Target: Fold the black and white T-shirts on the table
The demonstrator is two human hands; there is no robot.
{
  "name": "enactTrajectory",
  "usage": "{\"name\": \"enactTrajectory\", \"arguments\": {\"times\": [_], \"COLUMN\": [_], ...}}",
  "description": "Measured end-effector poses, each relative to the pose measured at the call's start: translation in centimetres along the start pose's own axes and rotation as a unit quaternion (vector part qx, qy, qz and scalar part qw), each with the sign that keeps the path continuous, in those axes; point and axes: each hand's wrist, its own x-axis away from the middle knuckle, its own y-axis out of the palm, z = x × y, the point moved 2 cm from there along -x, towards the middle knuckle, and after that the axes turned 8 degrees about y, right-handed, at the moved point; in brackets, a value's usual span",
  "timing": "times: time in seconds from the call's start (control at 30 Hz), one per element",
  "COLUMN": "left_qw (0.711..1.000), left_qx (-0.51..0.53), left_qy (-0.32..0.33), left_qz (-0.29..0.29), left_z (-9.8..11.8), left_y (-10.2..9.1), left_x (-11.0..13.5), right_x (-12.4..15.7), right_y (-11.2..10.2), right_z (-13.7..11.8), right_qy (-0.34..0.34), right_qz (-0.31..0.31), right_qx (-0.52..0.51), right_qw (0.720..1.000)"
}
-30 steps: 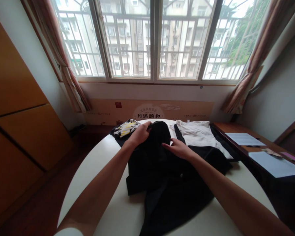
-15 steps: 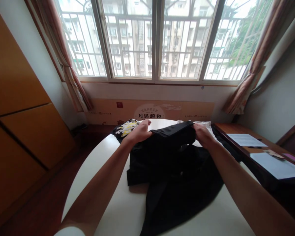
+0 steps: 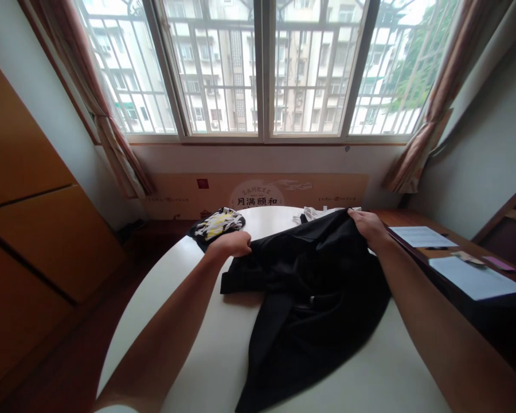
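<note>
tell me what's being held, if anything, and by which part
A black garment, by its far edge: the left hand grips that edge's left end, the right hand its right end. Which part of the garment that is cannot be told.

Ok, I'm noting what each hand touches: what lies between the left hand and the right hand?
In the head view, the black garment spans the stretch between the left hand and the right hand, each holding its far edge.
</note>
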Motion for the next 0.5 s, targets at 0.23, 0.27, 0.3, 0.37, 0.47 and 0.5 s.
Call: {"name": "enactTrajectory", "arguments": {"times": [0.23,0.27,0.3,0.37,0.47,0.5], "left_qw": [0.894,0.881,0.868,0.848,0.888,0.920], "left_qx": [0.125,0.163,0.196,0.226,0.203,0.187], "left_qy": [-0.152,-0.148,-0.144,-0.124,-0.086,-0.084], "left_qz": [0.402,0.418,0.433,0.463,0.403,0.334], "left_z": [-5.1,-5.4,-5.6,-5.6,-4.8,-4.4], "left_y": [-1.1,-0.6,-0.2,0.6,1.6,2.1], "left_x": [-1.0,-1.4,-1.8,-2.4,-2.8,-2.8], "right_x": [1.1,1.2,1.2,1.2,1.6,1.8], "right_y": [-0.2,-0.2,-0.2,0.0,0.5,0.9], "right_z": [1.3,1.4,1.4,1.4,1.3,1.3], "right_qy": [0.207,0.216,0.213,0.180,0.101,0.085], "right_qz": [-0.189,-0.211,-0.221,-0.219,-0.203,-0.207], "right_qx": [-0.165,-0.192,-0.222,-0.291,-0.359,-0.348], "right_qw": [0.946,0.934,0.926,0.914,0.906,0.910]}}
